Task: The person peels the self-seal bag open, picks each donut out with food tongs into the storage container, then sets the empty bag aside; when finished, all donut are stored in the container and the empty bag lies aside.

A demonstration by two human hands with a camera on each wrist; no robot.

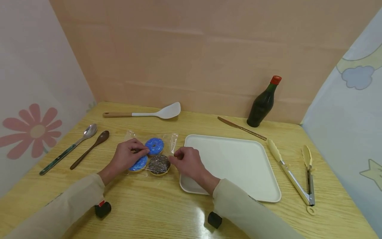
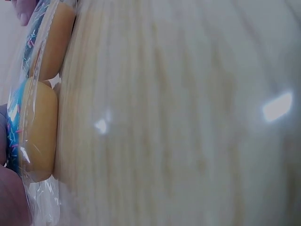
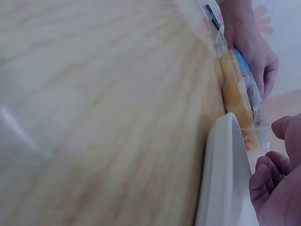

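Note:
A clear plastic bag (image 1: 174, 141) of donuts lies flat on the table, left of the white tray. Inside it are two blue-iced donuts (image 1: 154, 146) and a brown one (image 1: 159, 165) with sprinkles. My left hand (image 1: 128, 155) is over the bag's left side, thumb and forefinger pinching the film above the lower blue donut. At the bag's right edge is my right hand (image 1: 189, 162), above the tray's left rim, fingers loosely bent. The right wrist view shows a gap between this hand's thumb (image 3: 282, 126) and fingers, beside the bag's end (image 3: 263, 143).
The white tray (image 1: 232, 166) stands right of the bag, with yellow-tipped tongs (image 1: 295, 182) beyond it. Behind are a bronze-coloured knife (image 1: 240, 127), a dark bottle (image 1: 262, 104) and a white spatula (image 1: 168, 111). A metal spoon (image 1: 71, 146) and a wooden spoon (image 1: 92, 147) lie at left.

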